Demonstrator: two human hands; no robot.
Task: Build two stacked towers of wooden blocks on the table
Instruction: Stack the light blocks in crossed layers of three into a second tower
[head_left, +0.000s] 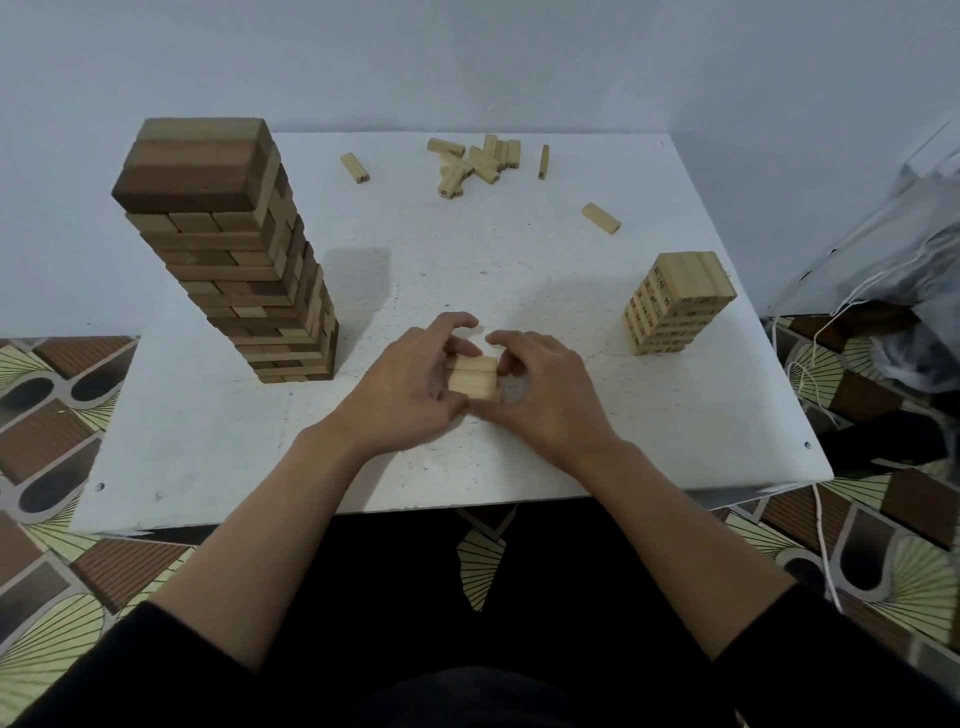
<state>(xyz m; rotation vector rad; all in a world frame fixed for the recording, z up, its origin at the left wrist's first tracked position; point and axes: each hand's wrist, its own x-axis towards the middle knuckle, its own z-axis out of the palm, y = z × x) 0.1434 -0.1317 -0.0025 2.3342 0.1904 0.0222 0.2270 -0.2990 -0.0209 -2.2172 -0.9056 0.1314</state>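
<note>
A tall tower of brown wooden blocks (244, 270) stands on the left of the white table (208, 457). A short tower of pale numbered blocks (675, 306) stands at the right. Between them, near the table's middle front, a small row of pale blocks (472, 376) lies side by side. My left hand (415, 384) grips its left side with curled fingers, and my right hand (545, 389) grips its right side. The hands hide the ends of these blocks.
Several loose pale blocks (475, 161) lie in a heap at the back of the table, with single blocks at the back left (355, 168) and to the right (601, 218). A plastic bag with white cords (893, 270) sits off the table's right edge. The floor is patterned.
</note>
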